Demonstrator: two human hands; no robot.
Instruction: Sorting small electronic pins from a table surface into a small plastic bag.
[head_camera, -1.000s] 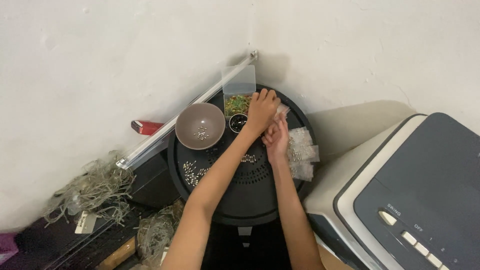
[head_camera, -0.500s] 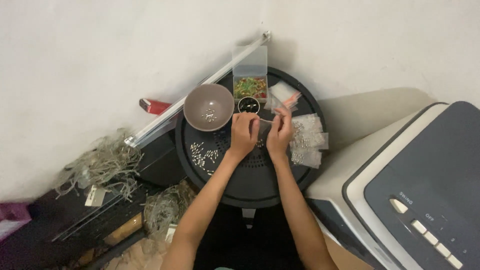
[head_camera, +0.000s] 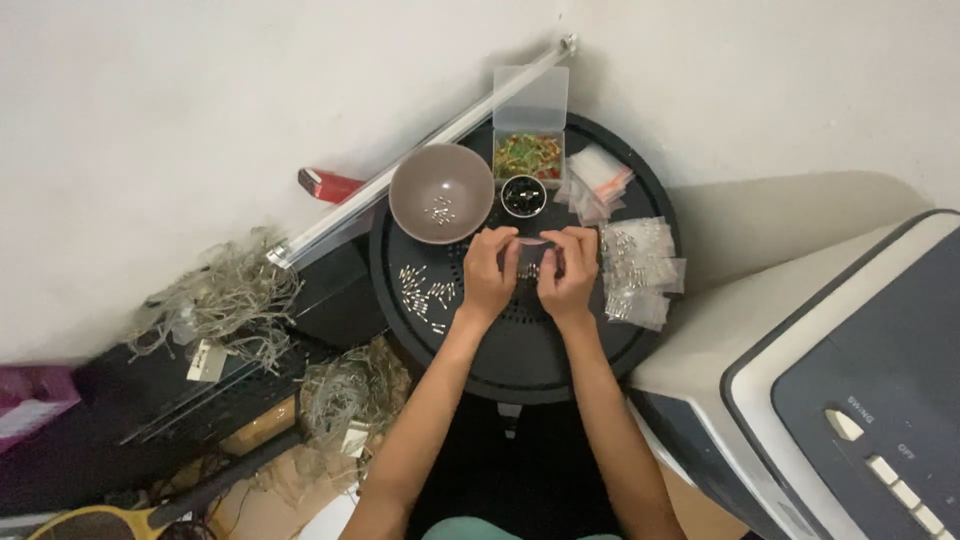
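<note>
Head view shows your left hand (head_camera: 489, 275) and right hand (head_camera: 568, 275) pinching a small clear bag (head_camera: 531, 262) between them at the middle of the round black counter (head_camera: 520, 350), its long axis running hand to hand, both equally near.

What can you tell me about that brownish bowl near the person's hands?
The bowl is round, matte grey-brown, and looks like smooth plastic or ceramic. It sits upright at the far left of the round black tabletop, beside a small black cup. A few small pale pieces lie in its bottom. Neither hand touches it.
</note>
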